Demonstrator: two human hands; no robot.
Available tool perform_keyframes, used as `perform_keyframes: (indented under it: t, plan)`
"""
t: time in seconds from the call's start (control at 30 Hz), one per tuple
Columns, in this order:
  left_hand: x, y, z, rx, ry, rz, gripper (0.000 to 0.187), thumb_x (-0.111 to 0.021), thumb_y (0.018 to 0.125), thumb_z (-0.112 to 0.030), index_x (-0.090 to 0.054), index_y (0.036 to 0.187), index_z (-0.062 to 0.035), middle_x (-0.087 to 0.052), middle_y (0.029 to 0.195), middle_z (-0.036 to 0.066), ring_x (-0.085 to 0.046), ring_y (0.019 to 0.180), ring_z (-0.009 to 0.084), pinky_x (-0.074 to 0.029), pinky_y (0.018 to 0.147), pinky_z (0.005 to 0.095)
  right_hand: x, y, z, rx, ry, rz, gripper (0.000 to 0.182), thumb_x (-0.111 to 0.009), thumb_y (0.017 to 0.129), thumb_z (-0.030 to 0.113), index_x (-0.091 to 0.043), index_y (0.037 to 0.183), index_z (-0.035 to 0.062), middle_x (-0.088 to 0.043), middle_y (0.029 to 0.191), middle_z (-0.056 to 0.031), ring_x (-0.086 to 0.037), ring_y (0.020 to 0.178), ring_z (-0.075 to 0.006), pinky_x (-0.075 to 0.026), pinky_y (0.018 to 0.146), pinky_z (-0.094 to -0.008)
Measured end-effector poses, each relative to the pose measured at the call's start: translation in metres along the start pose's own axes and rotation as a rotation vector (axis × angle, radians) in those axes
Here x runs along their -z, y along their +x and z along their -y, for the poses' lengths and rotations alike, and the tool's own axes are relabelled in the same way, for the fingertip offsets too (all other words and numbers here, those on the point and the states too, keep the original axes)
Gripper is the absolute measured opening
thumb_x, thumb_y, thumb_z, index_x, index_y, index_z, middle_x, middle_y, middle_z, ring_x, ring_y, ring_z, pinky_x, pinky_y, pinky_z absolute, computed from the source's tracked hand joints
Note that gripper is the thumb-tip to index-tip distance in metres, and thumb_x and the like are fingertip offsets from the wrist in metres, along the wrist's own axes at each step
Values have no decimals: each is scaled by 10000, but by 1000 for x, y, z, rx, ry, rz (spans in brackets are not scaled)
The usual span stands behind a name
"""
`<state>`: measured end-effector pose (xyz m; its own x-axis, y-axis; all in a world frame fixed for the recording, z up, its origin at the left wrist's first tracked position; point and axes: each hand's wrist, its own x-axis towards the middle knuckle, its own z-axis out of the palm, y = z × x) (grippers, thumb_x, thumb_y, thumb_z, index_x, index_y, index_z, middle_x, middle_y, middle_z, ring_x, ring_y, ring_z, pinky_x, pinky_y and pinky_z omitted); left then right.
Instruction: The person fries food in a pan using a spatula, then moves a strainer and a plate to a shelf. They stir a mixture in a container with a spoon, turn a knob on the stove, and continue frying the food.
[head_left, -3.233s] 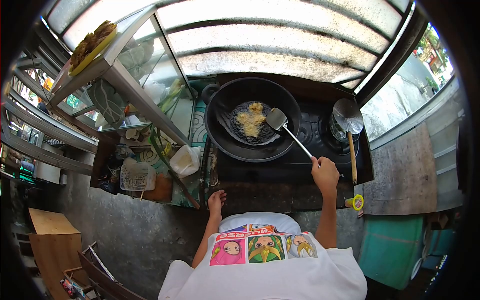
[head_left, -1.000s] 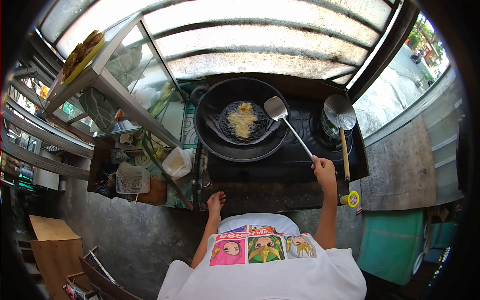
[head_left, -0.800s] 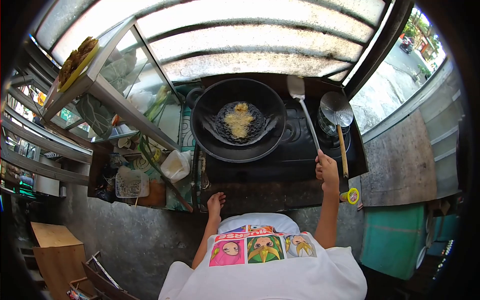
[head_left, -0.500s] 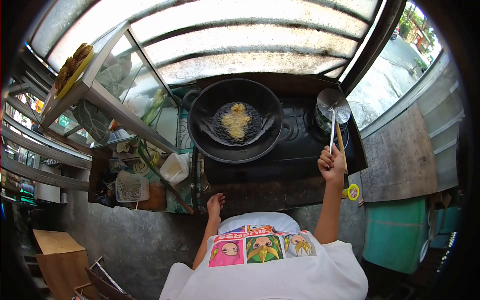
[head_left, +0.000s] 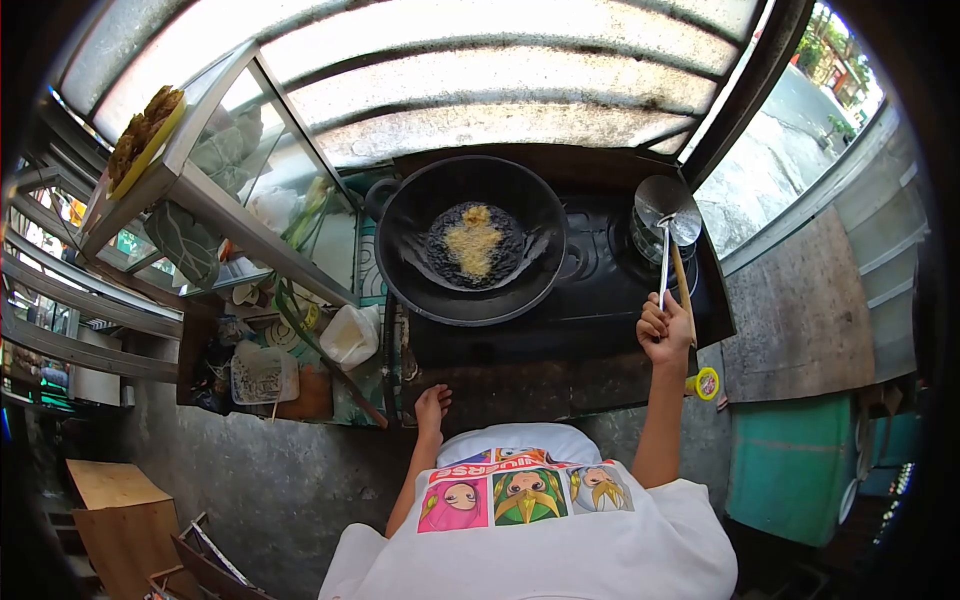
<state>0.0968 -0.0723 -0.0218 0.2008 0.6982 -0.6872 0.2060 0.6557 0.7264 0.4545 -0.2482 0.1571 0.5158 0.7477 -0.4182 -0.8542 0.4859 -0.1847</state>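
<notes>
My right hand (head_left: 664, 332) is closed around the metal handle of a skimmer (head_left: 657, 202). The round head of this tool lies over a small pot (head_left: 643, 243) on the right burner. Close beside it, a wooden handle (head_left: 684, 290) runs down past my fingers. Low at the front edge of the stove (head_left: 480, 352), my left hand (head_left: 432, 408) hangs with loosely bent fingers and nothing in it. In a large black wok (head_left: 400, 270) on the left burner, a golden piece of fried food (head_left: 472, 245) sits in dark, bubbling oil.
To the left stands a glass display case (head_left: 310, 130), with a yellow tray of fried food (head_left: 145, 140) on top. Below it are a plastic tub (head_left: 265, 375) and a white container (head_left: 350, 336). A yellow-rimmed round object (head_left: 707, 384) sits at the stove's front right.
</notes>
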Motion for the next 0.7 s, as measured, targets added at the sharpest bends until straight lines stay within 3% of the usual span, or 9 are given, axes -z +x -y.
perform_keyframes:
  t: [0.13, 0.2, 0.23, 0.33, 0.4, 0.43, 0.5, 0.6, 0.7]
  plan:
    - [-1, 0, 1, -1, 8, 3, 231, -487, 874, -301, -621, 925, -120, -642, 855, -6, -551, 705, 77, -384, 619, 234, -6, -10, 2, -23, -181, 48, 314, -320, 959, 307, -441, 819, 53, -233, 476, 51, -211, 331, -46, -198, 339, -207]
    - [-2, -1, 3, 4, 15, 4, 231, -489, 872, -301, -621, 926, -119, -642, 853, -5, -551, 705, 76, -383, 619, 233, -22, -18, -6, 98, -629, -15, 311, -330, 953, 334, -464, 849, 73, -246, 468, 57, -214, 321, -40, -189, 326, -211]
    - [-3, -1, 3, 6, 23, 7, 231, -492, 871, -300, -621, 927, -117, -642, 852, -5, -551, 705, 75, -382, 618, 233, -32, -22, -12, 99, -630, -16, 311, -330, 953, 334, -464, 849, 73, -246, 468, 57, -214, 321, -40, -189, 326, -211]
    - [-4, -4, 2, -6, 17, 16, 232, -491, 870, -298, -621, 932, -115, -640, 850, -4, -550, 705, 74, -383, 619, 233, -49, -20, -21, 195, -1067, -168, 301, -380, 937, 328, -508, 834, 76, -283, 477, 62, -246, 352, -29, -200, 344, -201]
    - [-3, -5, 3, -11, 10, 13, 234, -491, 871, -297, -620, 934, -114, -640, 849, -5, -550, 706, 73, -384, 620, 232, -52, -10, -22, 454, -1672, -107, 251, -468, 892, 275, -555, 798, 59, -419, 478, -7, -420, 385, -131, -327, 393, -256]
    - [-2, -6, 3, -15, 6, 14, 235, -490, 872, -297, -620, 937, -112, -639, 847, -5, -551, 706, 72, -386, 622, 232, -56, -9, -25, 453, -1674, -104, 251, -468, 892, 275, -555, 798, 59, -419, 478, -7, -420, 385, -131, -327, 393, -256]
    - [-1, -8, 4, -21, -4, 7, 236, -489, 873, -296, -619, 937, -110, -638, 846, -6, -551, 707, 71, -387, 623, 230, -81, -11, -45, 861, -2162, -151, 172, -536, 832, 215, -589, 797, 55, -556, 568, -102, -574, 559, -283, -435, 530, -355]
    - [2, -10, 5, -30, -21, -8, 236, -486, 877, -293, -618, 936, -107, -637, 844, -8, -551, 708, 69, -388, 622, 227, -86, 11, -61, 942, -2356, -174, 130, -547, 800, 191, -595, 816, 71, -597, 673, -154, -590, 704, -365, -450, 630, -444]
    - [5, -13, 5, -33, -42, -28, 232, -485, 879, -291, -618, 934, -109, -637, 844, -8, -551, 707, 69, -390, 619, 224, -87, 38, -72, 1008, -2449, -119, 141, -552, 791, 188, -597, 752, 60, -604, 668, -145, -605, 684, -337, -462, 614, -426]
